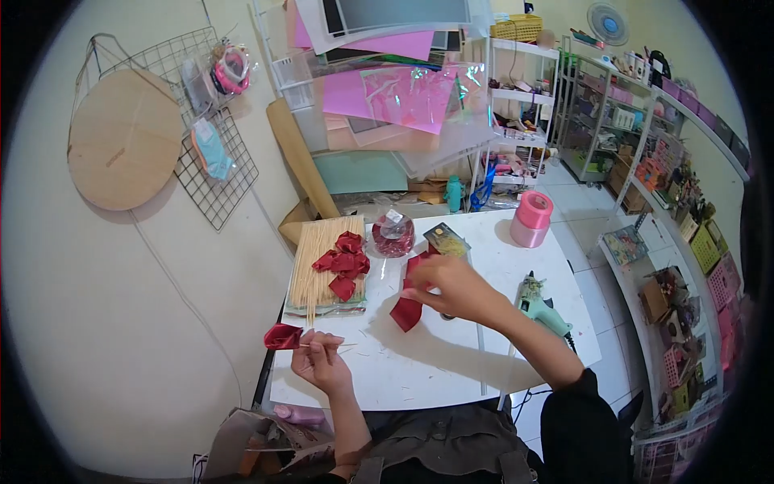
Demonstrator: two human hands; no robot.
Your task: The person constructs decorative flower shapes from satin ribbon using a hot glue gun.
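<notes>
My left hand [322, 363] pinches a thin wooden stick, with a folded dark red ribbon flower [283, 337] at its left end, over the table's front left. Above the middle of the table, my right hand [451, 286] has its fingertips closed at a dark red ribbon strip [407, 313]; part of the strip is hidden behind the fingers. Several red ribbon pieces [347, 262] lie on a bundle of pale wooden sticks [313, 258] at the back left of the white table [435, 371].
A red ribbon roll [393, 235] in clear wrap stands at the back, beside a small dark packet [445, 240]. Pink ribbon rolls [532, 219] stand at the back right. A mint glue gun [542, 306] lies on the right. Shelves [621, 194] stand beyond the table.
</notes>
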